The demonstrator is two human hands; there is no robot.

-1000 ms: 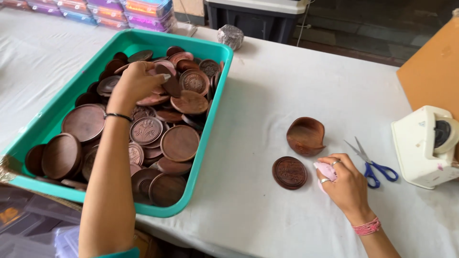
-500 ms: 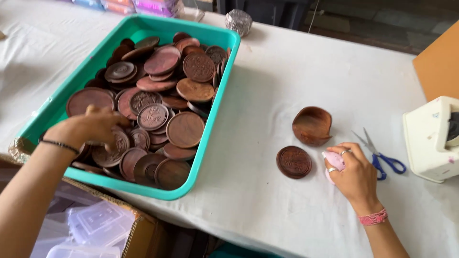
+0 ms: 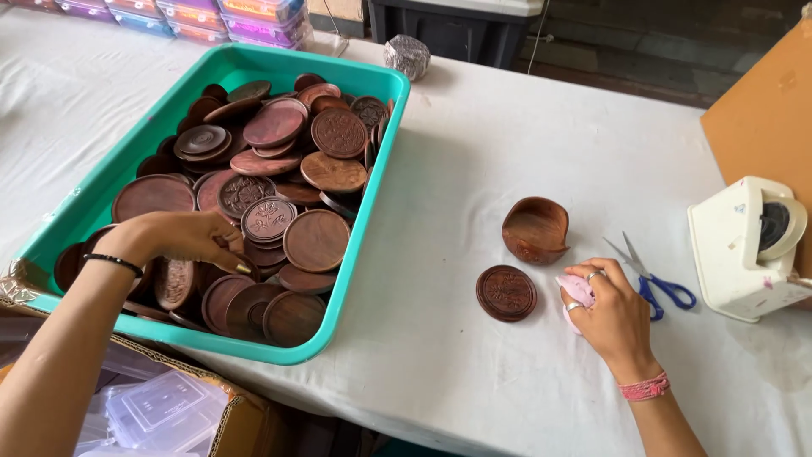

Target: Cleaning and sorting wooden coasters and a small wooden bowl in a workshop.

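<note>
Reaching into the near-left corner of a teal tray [image 3: 385,182], the left hand [image 3: 182,239] is seen with its fingers curled down onto the heap of brown wooden discs [image 3: 279,178]; whether one disc is actually gripped cannot be told, since the fingertips are buried among them. The discs — some plain, some carved with floral patterns — fill the tray almost to its rim, overlapping and tilted at all angles. A black band [image 3: 117,262] is worn on the left wrist.

At about 3 o'clock from the tray, well apart from it on the white tabletop [image 3: 524,152], the right hand [image 3: 613,313] is closed loosely around a small pink object [image 3: 577,292], with rings on two fingers and a pink bracelet [image 3: 644,388] at the wrist. Just beside this hand, at its 9 o'clock, a single carved wooden lid [image 3: 506,293] lies flat. At the lid's 12 o'clock a small wooden bowl [image 3: 534,229] is tipped on its side, its hollow facing the camera.

Blue-handled scissors [image 3: 655,279] lie at 3 o'clock from the bowl, and a white tape dispenser [image 3: 744,250] stands further right. A crumpled silver ball [image 3: 407,57] sits beyond the tray at 12 o'clock — a cardboard box [image 3: 241,419] with clear plastic lids is seen below the tabletop's near edge.
</note>
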